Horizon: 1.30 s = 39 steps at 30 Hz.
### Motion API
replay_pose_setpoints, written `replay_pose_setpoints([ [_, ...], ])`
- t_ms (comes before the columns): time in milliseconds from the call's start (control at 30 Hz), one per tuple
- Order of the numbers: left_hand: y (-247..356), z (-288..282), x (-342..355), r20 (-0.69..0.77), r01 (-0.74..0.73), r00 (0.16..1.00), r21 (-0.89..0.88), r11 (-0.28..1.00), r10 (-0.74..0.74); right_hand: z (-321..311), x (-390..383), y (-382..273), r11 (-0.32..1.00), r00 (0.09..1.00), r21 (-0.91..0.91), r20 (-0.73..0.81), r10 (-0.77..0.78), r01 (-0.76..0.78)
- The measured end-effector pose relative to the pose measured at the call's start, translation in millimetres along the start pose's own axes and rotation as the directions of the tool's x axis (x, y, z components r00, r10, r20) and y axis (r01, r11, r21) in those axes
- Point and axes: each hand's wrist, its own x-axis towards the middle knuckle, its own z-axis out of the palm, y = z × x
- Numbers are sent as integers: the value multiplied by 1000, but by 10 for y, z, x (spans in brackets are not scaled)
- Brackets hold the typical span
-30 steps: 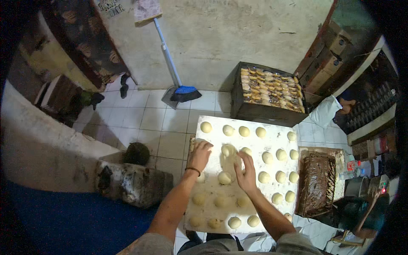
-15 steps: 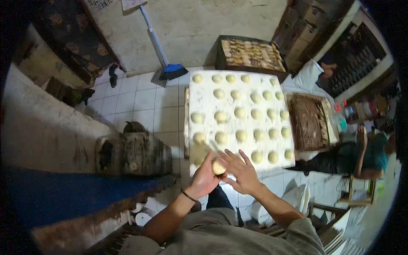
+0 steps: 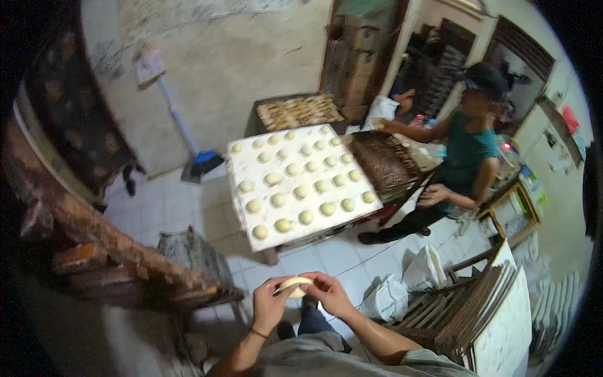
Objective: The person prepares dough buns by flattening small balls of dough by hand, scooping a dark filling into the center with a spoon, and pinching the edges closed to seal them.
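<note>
A pale piece of dough (image 3: 294, 287), flattened into a small disc, is held between my two hands. My left hand (image 3: 269, 303) pinches its left side, with the thumb across the near face. The fingers of my right hand (image 3: 330, 295) are closed on its right edge. Both hands hover over the floor on the near side of a white floured board (image 3: 239, 167). Rows of round dough balls sit apart on that board, among them a near one (image 3: 283, 225). What lies inside or behind the held dough is hidden.
Behind the board stands a dark tray of browned pieces (image 3: 301, 112). To its right is a brown woven surface (image 3: 383, 160), with a co-worker in a teal shirt (image 3: 468, 157) beside it. A blue broom (image 3: 204, 160) leans on the wall. White sacks (image 3: 386, 299) and stacked racks (image 3: 465, 301) stand at right.
My hands have drawn back from the board's near edge. The dough, a rounded lump in my left palm before, is now flatter and held by both hands. The view has tilted up, showing the co-worker.
</note>
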Motion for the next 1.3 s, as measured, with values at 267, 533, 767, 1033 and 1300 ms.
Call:
replay_pose_setpoints([
  [267,250,118,-264,262,48,964,3,999,-47,-308,-457,173,996,1000,-93,-6,-2,1],
  [533,-119,246,-293,481,25,874,-186,982,69,-497,-726,346,913,996,-401,2,88,-80],
  [767,317,390,-585,291,-102,954,94,990,70,-314,-963,214,964,998,-263,-58,17,-32],
  [1033,581,266,-761,373,-212,920,219,953,119,-259,-1154,-68,920,995,-379,-12,98,-95],
  [1300,147,199,-756,508,-17,861,62,998,-17,-291,-1269,-254,684,982,-705,162,-102,187],
])
